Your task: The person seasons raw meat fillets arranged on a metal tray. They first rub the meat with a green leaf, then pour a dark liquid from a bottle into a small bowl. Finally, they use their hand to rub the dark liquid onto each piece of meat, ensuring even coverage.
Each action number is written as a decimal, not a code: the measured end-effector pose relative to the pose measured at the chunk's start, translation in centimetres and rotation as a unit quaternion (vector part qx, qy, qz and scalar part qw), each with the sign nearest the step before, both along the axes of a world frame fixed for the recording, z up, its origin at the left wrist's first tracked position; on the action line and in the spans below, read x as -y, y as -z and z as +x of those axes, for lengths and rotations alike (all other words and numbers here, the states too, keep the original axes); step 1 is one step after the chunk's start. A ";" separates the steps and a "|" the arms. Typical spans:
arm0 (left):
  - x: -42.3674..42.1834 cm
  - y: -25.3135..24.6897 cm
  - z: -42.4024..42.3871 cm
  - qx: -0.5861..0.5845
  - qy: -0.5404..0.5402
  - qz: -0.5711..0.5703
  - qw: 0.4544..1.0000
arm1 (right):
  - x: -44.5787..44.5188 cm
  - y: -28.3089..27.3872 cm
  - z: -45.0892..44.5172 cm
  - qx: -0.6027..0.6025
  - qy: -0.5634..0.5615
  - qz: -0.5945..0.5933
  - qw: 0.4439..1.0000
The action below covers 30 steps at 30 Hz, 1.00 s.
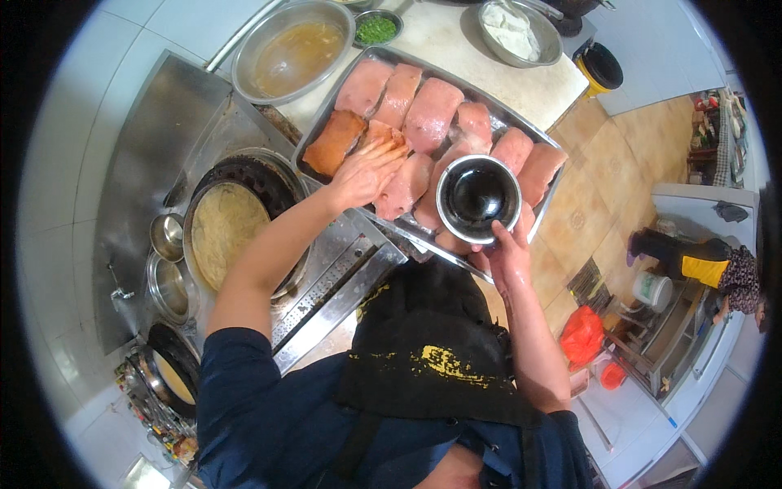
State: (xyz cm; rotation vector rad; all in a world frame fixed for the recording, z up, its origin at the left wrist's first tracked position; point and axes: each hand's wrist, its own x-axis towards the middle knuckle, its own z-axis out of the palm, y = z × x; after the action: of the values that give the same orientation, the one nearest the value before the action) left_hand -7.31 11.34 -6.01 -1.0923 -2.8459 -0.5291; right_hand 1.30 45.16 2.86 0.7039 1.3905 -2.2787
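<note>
A metal tray (553, 183) full of thick slabs of pale pink meat, likely pork, lies before me. My left hand (371, 169) rests flat, fingers stretched, on a slab (386, 134) whose surface is partly browned. Beside it, at the tray's left corner, sits another slab (333, 142) coated glossy brown. In my right hand (512, 250) is a round metal bowl (479, 198) of dark liquid, gripped by its near rim, thumb on the edge. The bowl is above the tray's near right part and hides some of the meat there.
Left stands a stove with a large wok (226, 235) holding yellowish contents. Behind the tray are a basin of brownish liquid (296, 58), a bowl of chopped greens (375, 29) and a bowl of white stuff (512, 33). A person (702, 269) bends at a sink far right.
</note>
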 end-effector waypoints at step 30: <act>3.8 -3.0 4.7 -0.041 -0.072 0.003 0.997 | 1.1 0.3 -0.6 0.015 0.015 0.005 1.000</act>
State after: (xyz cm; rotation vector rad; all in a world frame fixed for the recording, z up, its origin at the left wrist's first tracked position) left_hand -2.59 7.51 -3.02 -0.8774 -2.8206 -0.4712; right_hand 0.66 44.08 2.55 0.7630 1.3890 -2.2754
